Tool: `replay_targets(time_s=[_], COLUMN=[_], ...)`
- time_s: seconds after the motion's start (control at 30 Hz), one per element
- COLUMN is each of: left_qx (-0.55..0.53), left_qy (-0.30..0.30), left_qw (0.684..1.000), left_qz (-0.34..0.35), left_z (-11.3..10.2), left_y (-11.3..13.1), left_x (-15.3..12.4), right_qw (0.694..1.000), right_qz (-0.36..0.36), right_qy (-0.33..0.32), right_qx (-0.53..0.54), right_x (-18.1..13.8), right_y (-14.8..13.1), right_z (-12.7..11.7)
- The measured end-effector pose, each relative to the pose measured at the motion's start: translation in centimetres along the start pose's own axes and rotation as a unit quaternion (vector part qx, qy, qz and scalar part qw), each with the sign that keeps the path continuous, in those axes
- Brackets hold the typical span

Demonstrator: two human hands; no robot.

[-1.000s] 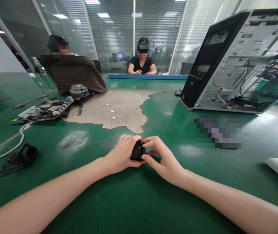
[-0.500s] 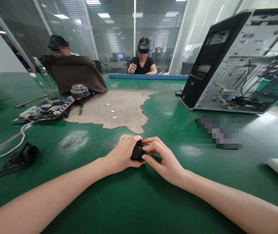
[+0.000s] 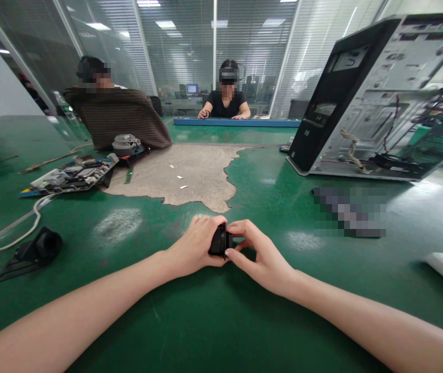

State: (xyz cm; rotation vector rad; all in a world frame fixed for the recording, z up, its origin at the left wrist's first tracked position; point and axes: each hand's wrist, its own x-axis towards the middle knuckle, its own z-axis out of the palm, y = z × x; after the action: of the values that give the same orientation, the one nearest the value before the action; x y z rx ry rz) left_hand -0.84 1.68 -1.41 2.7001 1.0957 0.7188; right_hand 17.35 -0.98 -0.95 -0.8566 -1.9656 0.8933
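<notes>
A small black boxy part, of a kind I cannot make out, is at the middle of the view, low over the green table. My left hand is closed around its left side, hiding much of it. From the other side, my right hand grips the raised right end of the same part between thumb and curled fingers. Its thumb tip rests at the lower edge and the forefinger at the upper edge.
A black funnel-like piece and a circuit board lie left, near a white cable. An opened computer case stands right, behind a blurred dark flat object. Two people sit beyond; a dark cloth is at left.
My right fingers have shifted slightly on the right end of the black part; my left hand keeps its hold. Across the table, a person's raised hand has come down.
</notes>
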Motion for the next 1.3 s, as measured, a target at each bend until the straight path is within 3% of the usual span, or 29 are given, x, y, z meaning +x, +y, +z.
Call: replay_targets(time_s=[0.17,0.47,0.7,1.07,1.3], left_qx=[-0.001,0.002,0.009,0.007,0.009], left_qy=[0.005,0.002,0.001,-0.004,-0.008], left_qw=[1.0,1.0,1.0,1.0,1.0], left_qz=[0.001,0.006,0.009,0.004,0.003], left_z=[0.05,-0.03,-0.15,-0.04,-0.16], left_y=[0.05,0.1,0.16,0.11,0.21], left_x=[0.03,0.06,-0.01,0.03,0.01], right_qw=[0.999,0.998,0.999,0.999,0.997], right_qz=[-0.034,0.058,-0.032,0.037,-0.04], right_qy=[0.016,-0.007,0.021,-0.002,0.015], right_qx=[-0.012,0.033,-0.019,-0.01,-0.062], right_x=[-0.03,0.06,-0.07,0.04,-0.12], right_y=[0.0,0.17,-0.09,0.12,-0.25], right_z=[-0.07,0.14,-0.06,0.14,-0.13])
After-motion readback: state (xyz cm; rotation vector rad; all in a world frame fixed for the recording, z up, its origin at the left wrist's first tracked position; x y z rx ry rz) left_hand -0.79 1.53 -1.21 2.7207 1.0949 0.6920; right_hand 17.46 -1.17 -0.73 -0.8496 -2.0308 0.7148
